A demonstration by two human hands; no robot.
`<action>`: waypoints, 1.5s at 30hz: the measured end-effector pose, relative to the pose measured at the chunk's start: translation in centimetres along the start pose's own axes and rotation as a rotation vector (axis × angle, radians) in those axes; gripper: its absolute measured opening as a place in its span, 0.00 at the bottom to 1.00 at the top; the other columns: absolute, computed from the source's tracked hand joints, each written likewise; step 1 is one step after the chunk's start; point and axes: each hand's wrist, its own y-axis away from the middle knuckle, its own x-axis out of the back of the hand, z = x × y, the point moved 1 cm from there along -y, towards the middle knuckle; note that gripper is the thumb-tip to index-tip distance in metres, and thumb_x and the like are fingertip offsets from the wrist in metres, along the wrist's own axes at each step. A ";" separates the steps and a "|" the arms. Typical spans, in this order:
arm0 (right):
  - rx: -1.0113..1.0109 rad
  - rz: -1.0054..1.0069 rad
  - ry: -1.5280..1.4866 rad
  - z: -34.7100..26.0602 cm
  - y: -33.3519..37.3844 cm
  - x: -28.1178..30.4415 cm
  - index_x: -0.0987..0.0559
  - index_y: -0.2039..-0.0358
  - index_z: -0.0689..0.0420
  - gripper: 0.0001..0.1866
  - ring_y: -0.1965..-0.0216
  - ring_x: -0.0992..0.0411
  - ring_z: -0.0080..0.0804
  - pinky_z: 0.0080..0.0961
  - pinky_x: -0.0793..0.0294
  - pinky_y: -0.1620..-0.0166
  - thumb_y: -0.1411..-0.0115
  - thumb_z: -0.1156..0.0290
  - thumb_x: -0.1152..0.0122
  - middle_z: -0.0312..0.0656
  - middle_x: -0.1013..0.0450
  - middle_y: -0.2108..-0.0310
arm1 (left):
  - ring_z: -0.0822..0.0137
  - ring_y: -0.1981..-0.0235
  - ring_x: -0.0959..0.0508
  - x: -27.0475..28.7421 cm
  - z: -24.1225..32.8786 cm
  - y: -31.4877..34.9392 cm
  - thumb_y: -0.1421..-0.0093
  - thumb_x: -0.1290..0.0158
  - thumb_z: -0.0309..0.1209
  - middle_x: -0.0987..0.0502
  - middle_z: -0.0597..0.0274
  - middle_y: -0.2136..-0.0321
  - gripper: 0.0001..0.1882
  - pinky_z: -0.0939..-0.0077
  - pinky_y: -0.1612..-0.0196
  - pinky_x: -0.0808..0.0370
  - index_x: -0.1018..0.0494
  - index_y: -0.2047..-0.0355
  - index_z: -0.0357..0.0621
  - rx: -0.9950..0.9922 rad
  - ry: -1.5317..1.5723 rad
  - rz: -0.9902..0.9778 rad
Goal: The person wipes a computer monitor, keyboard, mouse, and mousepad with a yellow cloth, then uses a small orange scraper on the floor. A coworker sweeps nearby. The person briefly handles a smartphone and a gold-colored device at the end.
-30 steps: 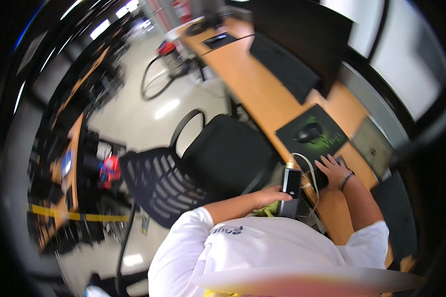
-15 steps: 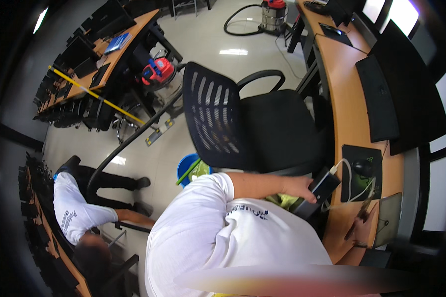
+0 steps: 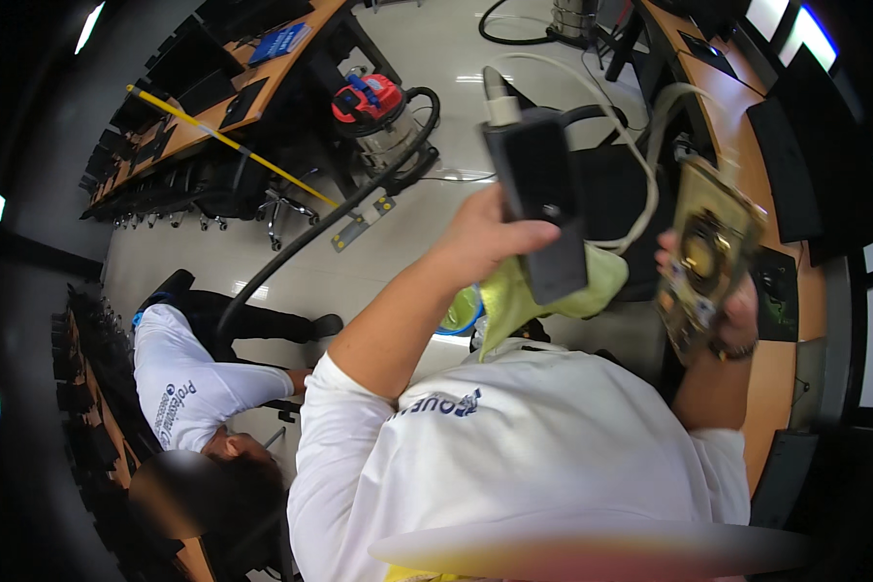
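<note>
Hands raised at chest height: my left hand [image 3: 485,238] grips a black power adapter [image 3: 538,209] and yellow-green cloth [image 3: 543,291] at twelve o'clock; my right hand [image 3: 732,306] clasps a brass-coloured plate [image 3: 703,252] at two o'clock. I'd keep the white cable [image 3: 640,165] slack, both grips firm
</note>
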 end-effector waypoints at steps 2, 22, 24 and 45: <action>0.002 -0.196 -0.192 2.2 -3.9 -3.9 0.47 0.46 0.66 0.48 0.57 0.32 0.41 0.30 0.29 0.56 0.59 0.51 0.35 0.57 0.37 0.54 | 0.71 0.65 0.28 3.8 0.9 2.7 0.56 0.43 0.30 0.27 0.63 0.67 0.22 0.76 0.59 0.32 0.33 0.60 0.37 0.000 -0.017 0.103; -0.392 -0.534 -0.621 11.2 -13.3 -5.3 0.39 0.55 0.74 0.47 0.62 0.30 0.41 0.28 0.26 0.61 0.65 0.48 0.32 0.58 0.36 0.61 | 0.70 0.65 0.29 16.1 -1.9 15.0 0.58 0.43 0.33 0.28 0.63 0.66 0.24 0.78 0.60 0.33 0.33 0.60 0.36 -0.180 -0.052 0.975; -0.419 -0.521 -0.641 12.4 -13.6 -5.3 0.39 0.54 0.73 0.47 0.62 0.30 0.40 0.29 0.26 0.62 0.65 0.48 0.32 0.56 0.35 0.60 | 0.70 0.65 0.29 17.4 -2.1 13.4 0.58 0.43 0.33 0.28 0.63 0.66 0.24 0.77 0.59 0.33 0.33 0.60 0.36 -0.167 -0.066 0.951; -0.134 0.255 -0.254 20.4 -13.4 -17.9 0.34 0.58 0.69 0.42 0.67 0.30 0.33 0.25 0.28 0.66 0.56 0.37 0.49 0.49 0.33 0.65 | 0.68 0.61 0.30 35.8 -2.2 -0.3 0.52 0.46 0.33 0.29 0.57 0.63 0.24 0.74 0.54 0.35 0.35 0.56 0.33 0.311 0.016 0.202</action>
